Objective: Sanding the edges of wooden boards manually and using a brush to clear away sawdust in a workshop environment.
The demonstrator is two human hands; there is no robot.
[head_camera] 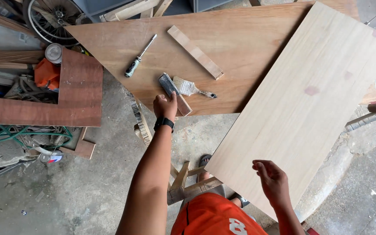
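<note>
The left hand (165, 105) grips a sanding block (175, 94) at the brown board's (240, 39) edge, the right hand (273, 180) hangs open and empty over the pale board (310, 100), and the nearby brush (192, 88) could get knocked off.

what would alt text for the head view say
Seen from above, a person's left hand grips a sanding block on a brown plywood sheet, while the right hand hovers open over a pale board. A paintbrush, screwdriver and wood strip lie on the plywood.
</note>
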